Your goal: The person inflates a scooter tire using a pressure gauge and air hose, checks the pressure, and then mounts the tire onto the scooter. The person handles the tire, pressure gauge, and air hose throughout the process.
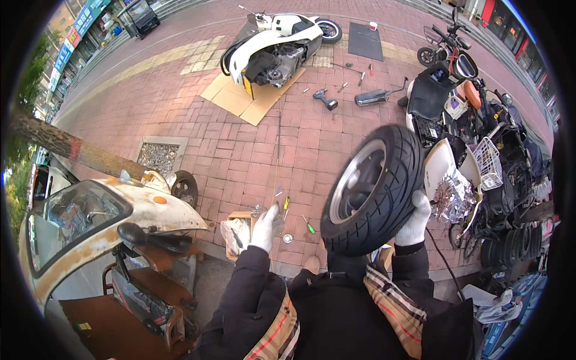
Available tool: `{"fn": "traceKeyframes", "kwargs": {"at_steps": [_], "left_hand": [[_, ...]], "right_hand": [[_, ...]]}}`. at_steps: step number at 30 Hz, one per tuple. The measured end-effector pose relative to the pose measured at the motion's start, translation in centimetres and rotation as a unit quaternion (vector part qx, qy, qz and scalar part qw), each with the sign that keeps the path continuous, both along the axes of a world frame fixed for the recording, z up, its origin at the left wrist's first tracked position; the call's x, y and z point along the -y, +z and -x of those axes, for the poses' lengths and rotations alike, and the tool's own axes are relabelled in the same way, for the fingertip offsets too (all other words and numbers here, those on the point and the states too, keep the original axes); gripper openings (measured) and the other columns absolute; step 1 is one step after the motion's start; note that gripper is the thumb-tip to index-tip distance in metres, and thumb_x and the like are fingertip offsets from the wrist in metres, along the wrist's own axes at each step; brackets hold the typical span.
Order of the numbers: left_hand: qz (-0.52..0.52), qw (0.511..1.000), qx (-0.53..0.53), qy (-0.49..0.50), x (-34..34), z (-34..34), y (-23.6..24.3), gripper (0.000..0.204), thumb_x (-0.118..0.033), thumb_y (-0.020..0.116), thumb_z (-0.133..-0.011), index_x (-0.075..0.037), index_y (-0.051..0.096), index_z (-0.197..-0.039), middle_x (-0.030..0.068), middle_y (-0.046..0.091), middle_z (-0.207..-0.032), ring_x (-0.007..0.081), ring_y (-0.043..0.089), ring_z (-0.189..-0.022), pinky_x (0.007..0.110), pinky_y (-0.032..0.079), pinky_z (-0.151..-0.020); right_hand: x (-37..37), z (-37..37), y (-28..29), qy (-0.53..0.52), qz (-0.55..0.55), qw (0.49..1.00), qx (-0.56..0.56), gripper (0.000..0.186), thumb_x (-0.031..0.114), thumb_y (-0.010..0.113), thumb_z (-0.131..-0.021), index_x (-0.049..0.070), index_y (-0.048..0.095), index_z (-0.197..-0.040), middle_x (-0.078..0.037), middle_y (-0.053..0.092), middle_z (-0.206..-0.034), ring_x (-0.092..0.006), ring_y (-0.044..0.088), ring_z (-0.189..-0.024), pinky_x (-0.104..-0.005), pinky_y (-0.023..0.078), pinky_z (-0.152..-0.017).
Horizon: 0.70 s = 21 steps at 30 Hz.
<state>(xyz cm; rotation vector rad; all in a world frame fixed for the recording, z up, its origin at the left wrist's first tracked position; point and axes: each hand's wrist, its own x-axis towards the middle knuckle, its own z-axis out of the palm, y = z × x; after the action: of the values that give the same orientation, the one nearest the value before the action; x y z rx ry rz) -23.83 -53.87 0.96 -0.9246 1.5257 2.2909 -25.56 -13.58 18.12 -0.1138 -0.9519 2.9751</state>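
Note:
In a white work glove, my right hand [415,221] grips the tread edge of a scooter wheel [387,189]. The wheel has a black tyre around a silver rim and is held up tilted in front of me, its rim face turned left. My left hand [267,228], gloved too, is apart from the wheel, over the brick paving. Its fingers stretch forward with nothing visible in them. Close beside it are a cardboard box [231,217] with a plastic bag, a yellow-handled screwdriver [287,204], a green-handled screwdriver [309,225] and a small round metal part [287,238].
A white scooter [276,54] lies on its side on flattened cardboard [259,107]. Near it are a cordless drill [326,99] and an exhaust muffler [371,97]. Parked scooters and a white basket [487,161] crowd the right. A rusty three-wheeler [153,204] stands left.

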Motion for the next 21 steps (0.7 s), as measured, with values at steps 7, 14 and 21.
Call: {"fn": "traceKeyframes", "kwargs": {"at_steps": [7, 14, 21], "left_hand": [[-0.311, 0.933, -0.173, 0.056, -4.2, 33.4, 3.4, 0.119, -0.094, 0.047, -0.099, -0.003, 0.034, -0.175, 0.0219, 0.05, -0.173, 0.0416, 0.053, -0.154, 0.058, 0.045, -0.127], [-0.172, 0.944, -0.262, 0.103, 1.9, 55.9, 9.7, 0.051, -0.019, 0.079, -0.1, -0.006, 0.065, -0.148, 0.0159, 0.078, -0.135, 0.0318, 0.078, -0.115, 0.048, 0.066, -0.103], [-0.062, 0.97, -0.157, 0.173, 1.4, 73.1, 5.7, 0.064, -0.011, 0.074, -0.1, -0.006, 0.055, -0.161, 0.0104, 0.074, -0.136, 0.0265, 0.074, -0.12, 0.042, 0.061, -0.107]], "right_hand": [[-4.3, 29.7, -1.9, 0.139, 0.11, 0.974, -0.14, 0.113, 0.071, 0.083, -0.093, -0.005, 0.044, -0.167, -0.024, 0.057, -0.164, -0.0405, 0.063, -0.144, -0.0566, 0.051, -0.124], [-6.0, 62.3, -5.3, 0.07, -0.085, 0.993, 0.038, 0.073, 0.045, 0.077, -0.106, 0.003, 0.054, -0.161, -0.014, 0.069, -0.151, -0.0312, 0.071, -0.132, -0.048, 0.06, -0.112], [-3.3, 83.1, -13.1, 0.127, -0.137, 0.973, 0.137, 0.044, 0.03, 0.074, -0.107, 0.004, 0.068, -0.142, -0.01, 0.076, -0.135, -0.0244, 0.076, -0.117, -0.0409, 0.063, -0.103]]}}
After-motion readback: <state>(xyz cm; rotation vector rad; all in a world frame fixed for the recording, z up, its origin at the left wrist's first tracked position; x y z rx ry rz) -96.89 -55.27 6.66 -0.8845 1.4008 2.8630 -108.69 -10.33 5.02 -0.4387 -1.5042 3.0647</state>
